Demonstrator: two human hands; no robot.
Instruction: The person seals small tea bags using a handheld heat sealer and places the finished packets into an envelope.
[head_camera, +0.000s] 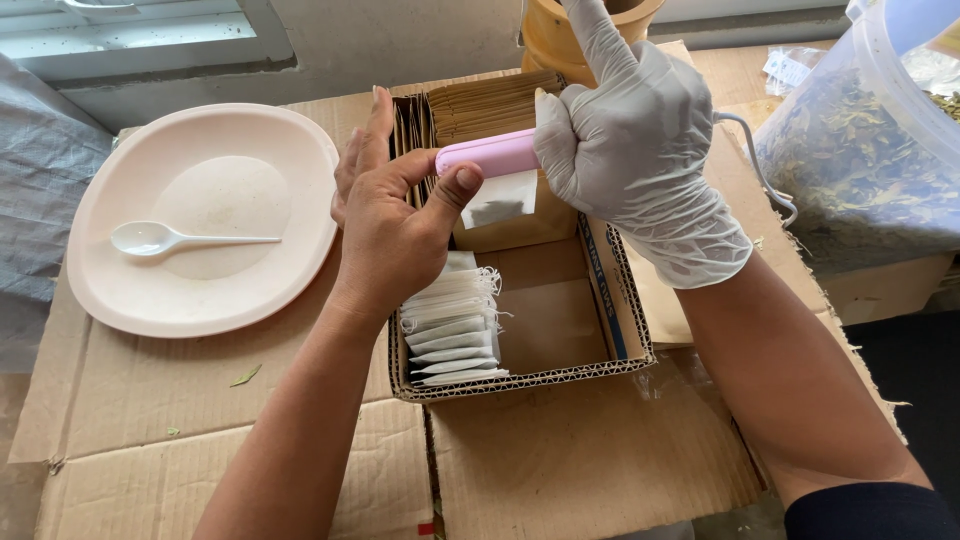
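A pink handheld sealer (490, 153) is gripped tightly in the gloved right hand (625, 150), whose index finger is raised, while its free end is steadied by the thumb and fingers of the bare left hand (390, 215), and a small white filter bag (498, 198) is clamped in the sealer above an open cardboard box (610, 300). Inside that box a row of filled white bags with strings (452, 325) is stacked at the left, and brown paper envelopes (490, 105) are packed upright at the far end. To the left, on flattened cardboard (200, 440), a pale oval plate (120, 290) is seen bearing a white plastic spoon (170, 238), and a clear tub of dried leaves (860, 160) is set at the right.
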